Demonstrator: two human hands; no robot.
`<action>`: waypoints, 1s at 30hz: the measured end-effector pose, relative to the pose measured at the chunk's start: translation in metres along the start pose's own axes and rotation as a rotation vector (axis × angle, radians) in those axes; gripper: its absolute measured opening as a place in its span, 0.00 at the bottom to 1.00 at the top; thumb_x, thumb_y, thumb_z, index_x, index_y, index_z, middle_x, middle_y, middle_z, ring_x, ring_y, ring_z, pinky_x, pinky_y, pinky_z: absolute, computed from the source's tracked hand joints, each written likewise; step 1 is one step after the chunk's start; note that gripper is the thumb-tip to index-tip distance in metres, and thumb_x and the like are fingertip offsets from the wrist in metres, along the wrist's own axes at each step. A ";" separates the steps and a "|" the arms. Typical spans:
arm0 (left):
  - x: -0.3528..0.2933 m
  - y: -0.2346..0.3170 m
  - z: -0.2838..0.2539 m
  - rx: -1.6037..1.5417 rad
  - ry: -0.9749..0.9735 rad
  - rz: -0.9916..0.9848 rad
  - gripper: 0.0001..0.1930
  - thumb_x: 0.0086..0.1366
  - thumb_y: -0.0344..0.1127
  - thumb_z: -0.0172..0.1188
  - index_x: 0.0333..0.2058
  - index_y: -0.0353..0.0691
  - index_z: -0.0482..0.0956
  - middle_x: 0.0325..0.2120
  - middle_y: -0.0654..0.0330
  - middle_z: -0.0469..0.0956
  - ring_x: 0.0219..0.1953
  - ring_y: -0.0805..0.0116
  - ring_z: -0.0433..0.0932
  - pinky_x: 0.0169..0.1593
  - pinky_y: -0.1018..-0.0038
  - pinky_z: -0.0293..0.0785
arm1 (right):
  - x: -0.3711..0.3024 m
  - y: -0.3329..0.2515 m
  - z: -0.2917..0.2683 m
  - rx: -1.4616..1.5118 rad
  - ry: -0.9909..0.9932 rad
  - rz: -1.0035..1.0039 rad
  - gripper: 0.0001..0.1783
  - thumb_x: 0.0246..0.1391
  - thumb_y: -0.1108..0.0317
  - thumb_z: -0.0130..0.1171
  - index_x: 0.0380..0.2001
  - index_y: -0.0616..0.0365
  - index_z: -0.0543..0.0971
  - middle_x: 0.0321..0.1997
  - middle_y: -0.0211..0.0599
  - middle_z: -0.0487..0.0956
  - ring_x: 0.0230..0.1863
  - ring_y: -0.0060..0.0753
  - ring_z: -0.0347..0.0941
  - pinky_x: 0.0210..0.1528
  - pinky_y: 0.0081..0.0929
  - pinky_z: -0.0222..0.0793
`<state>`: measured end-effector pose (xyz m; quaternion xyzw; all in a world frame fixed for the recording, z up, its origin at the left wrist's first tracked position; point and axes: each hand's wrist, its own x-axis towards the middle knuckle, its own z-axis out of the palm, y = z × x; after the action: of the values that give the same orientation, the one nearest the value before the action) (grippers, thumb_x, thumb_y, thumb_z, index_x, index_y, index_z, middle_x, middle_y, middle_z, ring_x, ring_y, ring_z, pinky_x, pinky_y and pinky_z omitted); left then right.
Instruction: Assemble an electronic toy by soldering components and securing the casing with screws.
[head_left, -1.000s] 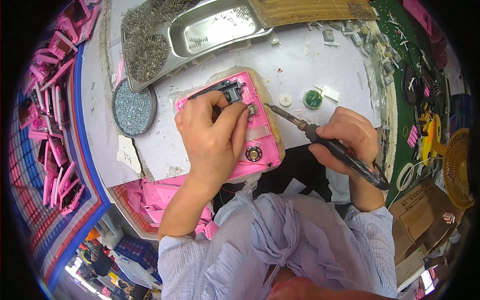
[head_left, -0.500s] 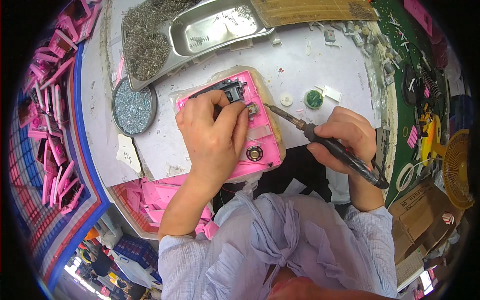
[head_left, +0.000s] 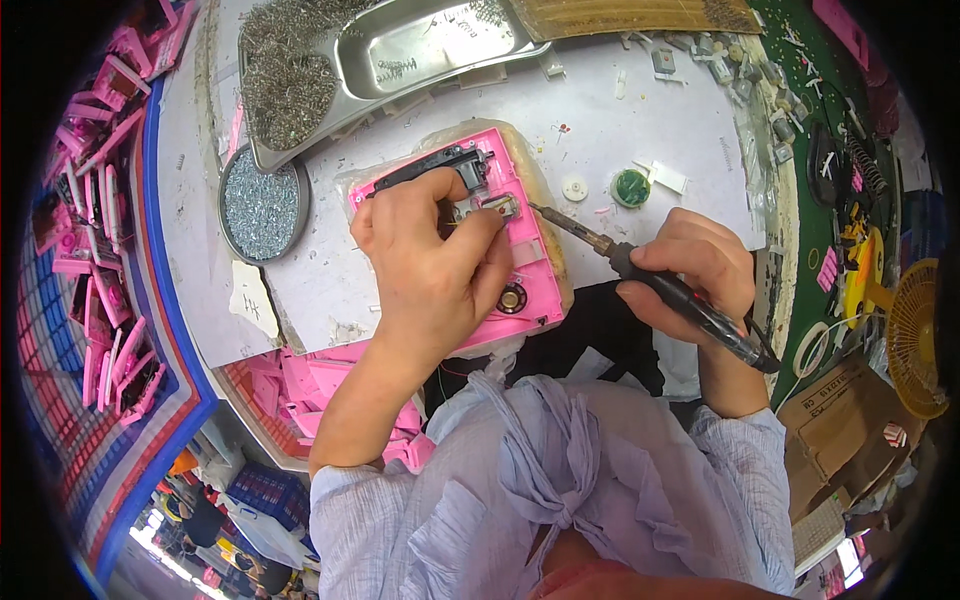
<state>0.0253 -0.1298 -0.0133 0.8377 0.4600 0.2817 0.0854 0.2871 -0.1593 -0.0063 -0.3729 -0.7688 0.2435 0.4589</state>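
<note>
My right hand (head_left: 700,272) is wrapped round the black handle of a soldering iron (head_left: 640,262); its tip reaches the right edge of a pink plastic casing (head_left: 535,290). Over the casing, my left hand (head_left: 425,255) is closed, with thumb and fingers bent together beside a small metal-cased part (head_left: 500,206). What those fingertips pinch is too small to make out. A black plastic mechanism (head_left: 462,172) lies along the casing's far side, partly under my fingers. Near the casing's lower right corner sits a small round speaker (head_left: 511,298), partly covered by my left hand.
A round dish of small screws (head_left: 264,205) stands left of the casing. Behind it is a metal tray (head_left: 350,100) with springs. To the right lie a white gear (head_left: 574,189) and a small green-filled pot (head_left: 630,188). More pink casings (head_left: 325,385) are piled below the table edge.
My left hand's fingers have shifted slightly over the metal-cased part, and the hand now covers some of the speaker. The soldering iron stays nearly in place.
</note>
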 end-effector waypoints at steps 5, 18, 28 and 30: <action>0.005 0.001 -0.004 0.039 -0.069 0.004 0.12 0.47 0.35 0.71 0.33 0.46 0.84 0.40 0.58 0.72 0.42 0.59 0.71 0.51 0.60 0.59 | -0.003 0.004 0.004 0.014 -0.025 0.004 0.21 0.40 0.72 0.79 0.39 0.59 0.81 0.22 0.33 0.76 0.18 0.34 0.70 0.20 0.28 0.63; 0.010 0.007 -0.003 0.057 -0.088 -0.014 0.07 0.51 0.36 0.69 0.30 0.45 0.83 0.40 0.60 0.74 0.43 0.57 0.69 0.52 0.58 0.57 | -0.004 0.007 0.012 0.041 -0.010 -0.012 0.22 0.41 0.72 0.79 0.40 0.59 0.81 0.21 0.33 0.76 0.18 0.34 0.70 0.21 0.29 0.63; 0.011 0.009 -0.004 0.075 -0.102 -0.018 0.08 0.50 0.35 0.69 0.31 0.44 0.83 0.40 0.60 0.73 0.43 0.57 0.69 0.52 0.58 0.57 | -0.002 0.008 0.011 0.037 -0.026 0.026 0.21 0.41 0.72 0.79 0.39 0.58 0.81 0.22 0.33 0.76 0.19 0.34 0.69 0.21 0.28 0.62; 0.011 0.009 -0.003 0.077 -0.101 -0.020 0.08 0.50 0.35 0.69 0.30 0.44 0.82 0.40 0.60 0.73 0.43 0.57 0.69 0.52 0.58 0.57 | -0.004 0.008 0.008 0.046 -0.023 0.060 0.21 0.41 0.71 0.79 0.39 0.58 0.81 0.23 0.33 0.78 0.19 0.34 0.70 0.21 0.29 0.62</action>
<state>0.0347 -0.1259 -0.0027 0.8488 0.4740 0.2205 0.0791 0.2837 -0.1583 -0.0182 -0.3826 -0.7566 0.2790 0.4509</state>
